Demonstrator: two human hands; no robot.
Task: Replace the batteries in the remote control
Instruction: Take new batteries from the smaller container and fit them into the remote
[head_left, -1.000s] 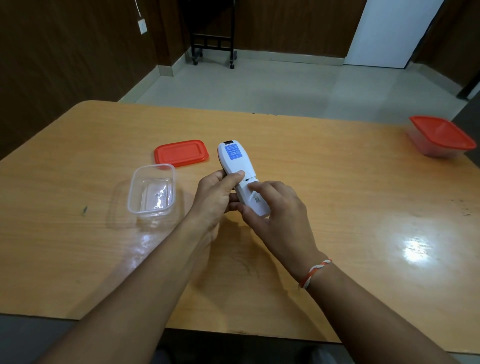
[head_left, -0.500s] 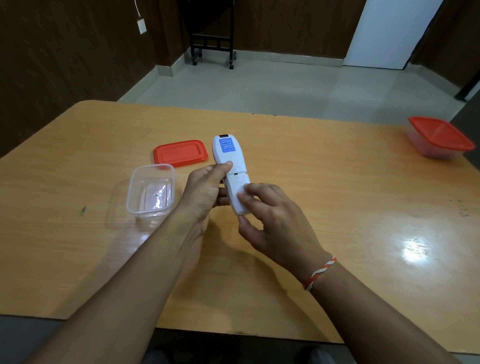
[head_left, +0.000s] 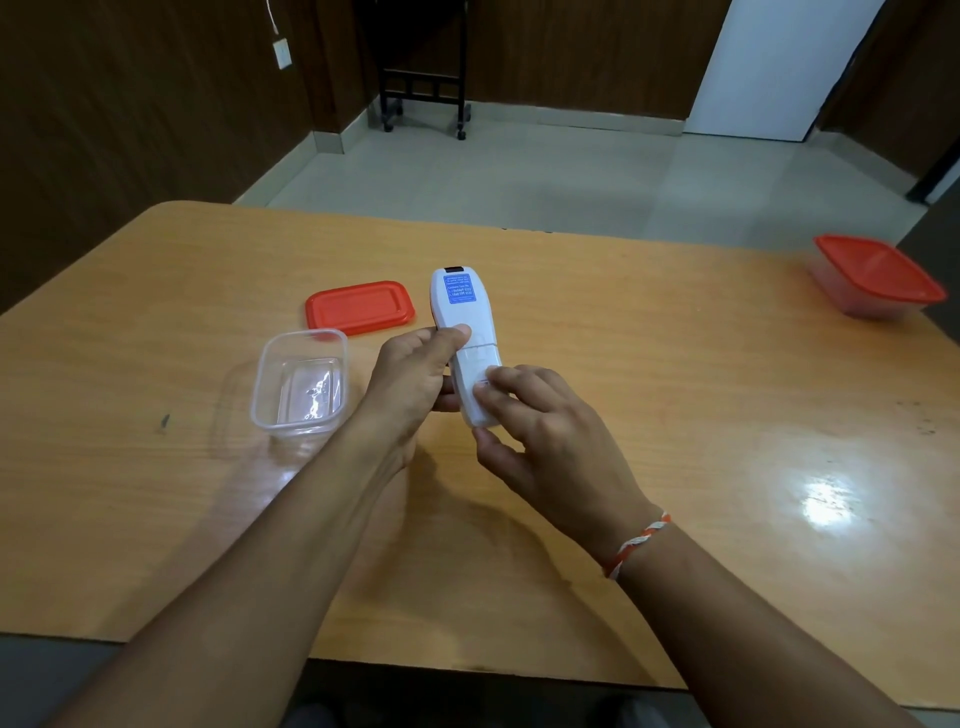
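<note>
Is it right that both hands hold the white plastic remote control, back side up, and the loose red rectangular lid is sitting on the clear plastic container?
Not quite. In the head view the loose red rectangular lid lies on the wooden table behind the clear plastic container, which stands open. Otherwise correct: left hand and right hand hold the white plastic remote control, back up.

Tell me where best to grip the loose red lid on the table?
Pinch the red lid by its near long edge, coming from above. It lies flat beside the clear container, so only its raised rim offers purchase; a low side approach would probably just push it.
</note>
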